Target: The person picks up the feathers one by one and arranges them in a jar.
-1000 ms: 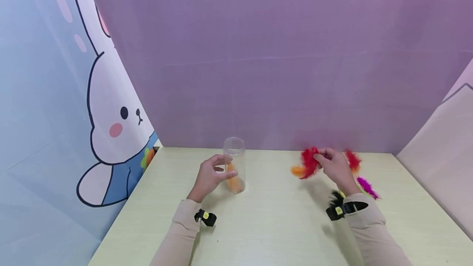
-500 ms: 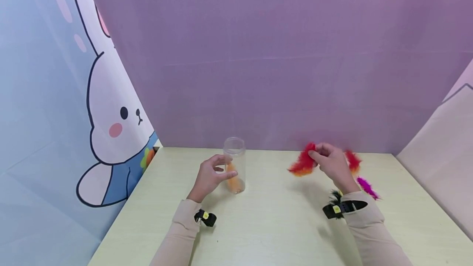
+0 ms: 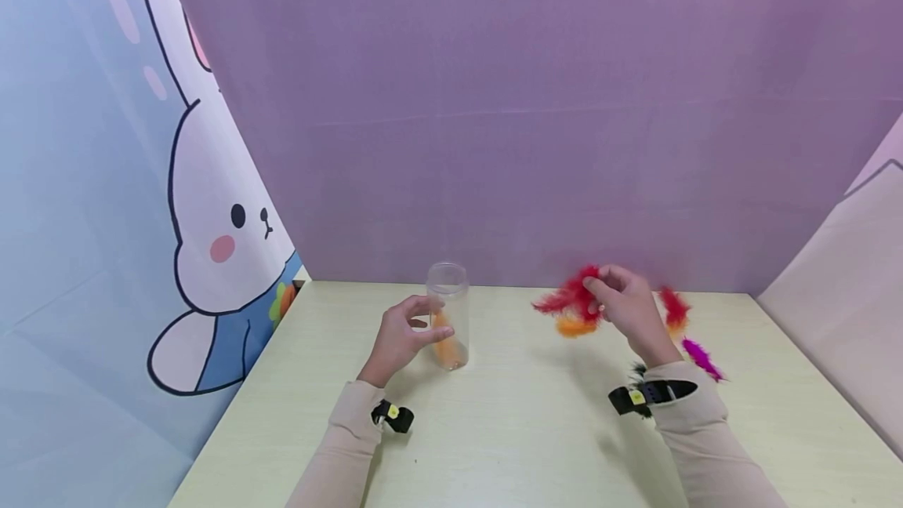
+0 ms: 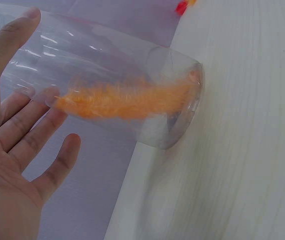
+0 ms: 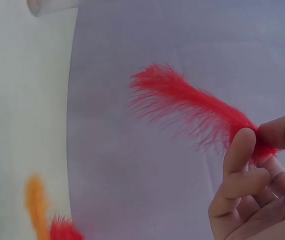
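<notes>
My left hand holds an upright clear plastic jar standing on the table, thumb on one side and fingers on the other. Inside the jar an orange feather leans along the wall; the mouth is uncovered. At the right, my right hand pinches a red feather by one end between thumb and index finger, raised above the table with its fluffy tip toward the jar. Beneath it an orange feather shows, and the right wrist view has a red tuft beside that orange one.
Right of the right hand lie another red feather with orange by it, and a magenta feather. A black feather is mostly hidden behind the right wristband. A purple cloth hangs behind the pale table.
My right hand has lifted the red feather slightly and moved it left, uncovering more of the orange feather below. The left hand and jar have stayed in place.
</notes>
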Motion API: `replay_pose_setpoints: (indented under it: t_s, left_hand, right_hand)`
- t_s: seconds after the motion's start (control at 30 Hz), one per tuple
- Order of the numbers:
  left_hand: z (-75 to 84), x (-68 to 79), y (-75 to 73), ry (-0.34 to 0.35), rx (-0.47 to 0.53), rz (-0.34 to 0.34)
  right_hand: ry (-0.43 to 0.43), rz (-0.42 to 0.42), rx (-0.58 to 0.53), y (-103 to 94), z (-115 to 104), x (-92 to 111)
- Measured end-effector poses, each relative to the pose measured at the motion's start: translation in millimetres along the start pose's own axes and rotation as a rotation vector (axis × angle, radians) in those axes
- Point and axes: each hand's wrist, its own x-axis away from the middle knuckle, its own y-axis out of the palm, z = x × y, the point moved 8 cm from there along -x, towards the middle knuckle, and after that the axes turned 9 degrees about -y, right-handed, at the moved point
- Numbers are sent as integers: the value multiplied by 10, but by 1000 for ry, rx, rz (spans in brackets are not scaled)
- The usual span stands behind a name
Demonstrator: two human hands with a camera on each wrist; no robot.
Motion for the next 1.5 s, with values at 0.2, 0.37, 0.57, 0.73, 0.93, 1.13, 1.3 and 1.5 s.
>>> replay_pose_setpoints:
  t_s: [0.2,0.37,0.57,0.73,0.93,1.13,1.3,1.5]
  left_hand:
    - [-3,-5,0,1,-6,2]
    - [-4,-5,-5,7,-3,4]
    - [-8,-1,-3,5,-6,-1]
    - [-13,-2,-2,3,-8,-1]
    - [-12,-2,3,-5,-1,-8]
    - [-17,-4,-2,-8,-2,-8]
    - [-12,1,-5,-12,-3,-3]
    - [-15,-6,4,-17,-10,0]
  right_hand:
    - [-31,-7,5,45,-105,-4]
    - [-70,-7,16,67,-201,-21]
    - [-149,-13,-20,131,-378,-39]
    - [-197,-3,-56,186,-507,-61]
    - [-208,4,-66,247,-621,-81]
    - [-230,16,-86,304,-725,-101]
    - [-262,17,-144,359,-816,-119]
    - [-296,23,-179,433,-916,-131]
